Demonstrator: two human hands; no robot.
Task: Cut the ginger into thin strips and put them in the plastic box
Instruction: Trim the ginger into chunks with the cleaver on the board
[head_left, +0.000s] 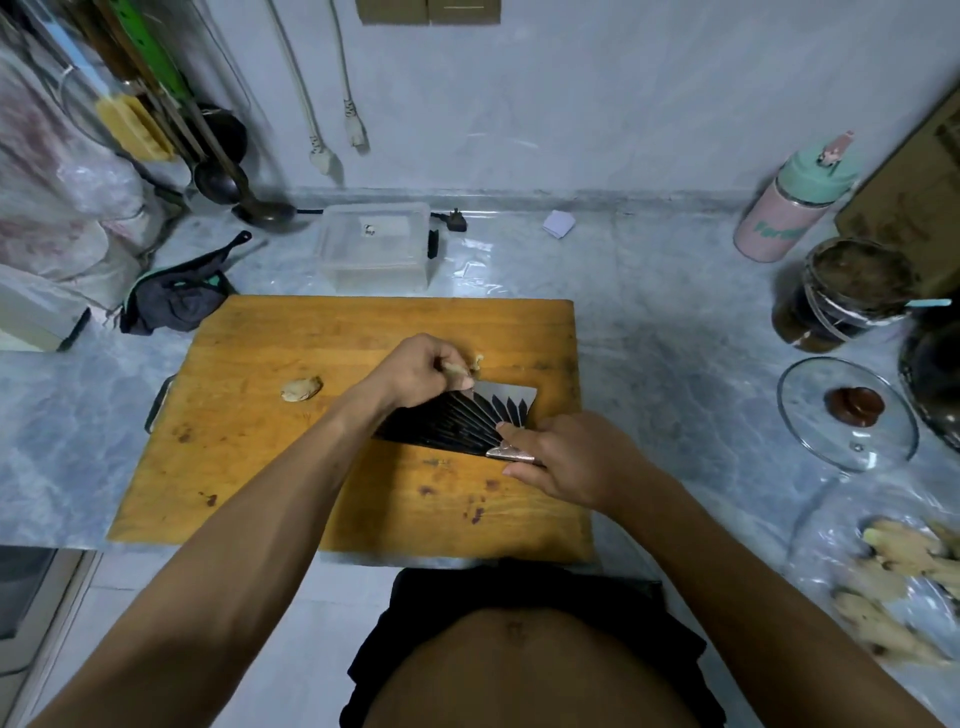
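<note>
Cutting is in hand, by my judgement early on. Your left hand (421, 371) pinches a ginger piece (457, 370) against the cutting board (270, 431) beside the cleaver (467, 421); your right hand (566, 460) is clamped on its handle. A second ginger lump (301, 388) lies apart to the left — untouched. The plastic box (375, 244) stands on the table just beyond the board, no strips visible inside. Next move calls for thin, even slices — fingertips tucked clear of the edge.

Home kitchen: marble counter (649, 322), cutting board (291, 332), ladle (260, 208) (hanging plugs too)
</note>
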